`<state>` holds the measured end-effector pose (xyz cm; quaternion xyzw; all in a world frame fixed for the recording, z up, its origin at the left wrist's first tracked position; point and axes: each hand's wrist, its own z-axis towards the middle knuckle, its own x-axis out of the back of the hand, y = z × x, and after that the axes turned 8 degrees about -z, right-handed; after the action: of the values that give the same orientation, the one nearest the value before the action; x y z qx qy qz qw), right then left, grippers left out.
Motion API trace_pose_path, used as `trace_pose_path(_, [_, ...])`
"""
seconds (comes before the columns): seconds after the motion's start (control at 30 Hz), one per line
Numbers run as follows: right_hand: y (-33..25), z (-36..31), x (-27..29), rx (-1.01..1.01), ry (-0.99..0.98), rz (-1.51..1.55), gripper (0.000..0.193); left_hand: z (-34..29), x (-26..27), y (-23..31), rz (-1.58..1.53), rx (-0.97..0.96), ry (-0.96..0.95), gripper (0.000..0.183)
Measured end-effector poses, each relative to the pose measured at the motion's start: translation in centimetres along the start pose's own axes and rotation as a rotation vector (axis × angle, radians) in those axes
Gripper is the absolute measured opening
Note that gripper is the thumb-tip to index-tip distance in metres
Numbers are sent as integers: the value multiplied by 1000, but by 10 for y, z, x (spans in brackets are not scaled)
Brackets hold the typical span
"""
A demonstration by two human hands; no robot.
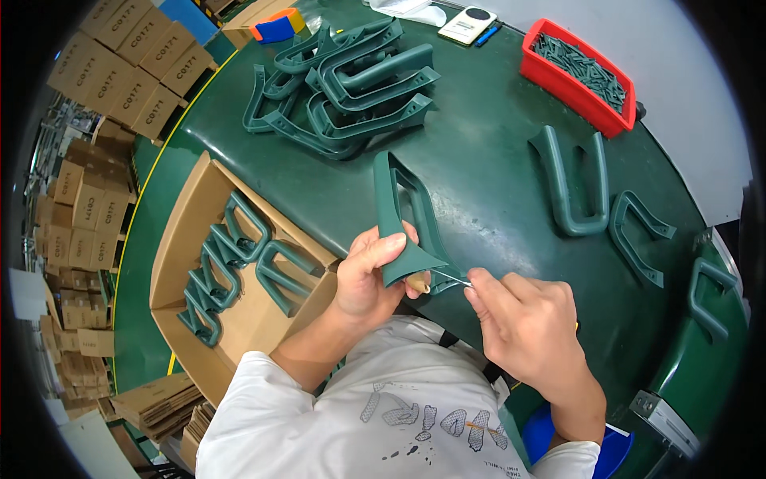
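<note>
My left hand (371,271) is closed around one end of a dark green U-shaped handle (388,195), which points up and away from me. A tan finger cot (418,281) covers one of its fingertips. In my right hand (527,323) is a slim metal-tipped tool (453,277), pinched between thumb and fingers. Its thin tip reaches to the near end of the handle; whether it touches the plastic is too small to tell. Most of the tool is hidden inside my right hand.
Green handles lie in a pile (343,88) at the back. An open cardboard box (179,263) on the left holds several. Loose handles (568,188) lie on the right. A red bin (618,120) of small green parts, a white device (467,25) and a tape roll (278,26) stand behind.
</note>
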<state>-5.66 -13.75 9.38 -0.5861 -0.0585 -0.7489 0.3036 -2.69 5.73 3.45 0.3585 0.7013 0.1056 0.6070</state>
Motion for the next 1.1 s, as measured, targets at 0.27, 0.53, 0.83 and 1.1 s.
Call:
trace_pose_path(0.27, [-2, 2, -1, 25, -30, -26, 13, 1, 2, -2, -12, 13, 25, 26])
trace_pose_path(0.53, [-2, 2, -1, 13, -18, -3, 15, 2, 2, -1, -32, 18, -6, 25])
trace_pose_path(0.83, [-1, 2, 0, 10, -27, -12, 15, 3, 0, -2, 5, 19, 10, 24])
trace_pose_path(1.1, [1, 1, -1, 6, -20, -20, 14, 6, -1, -3, 3, 9, 3, 25])
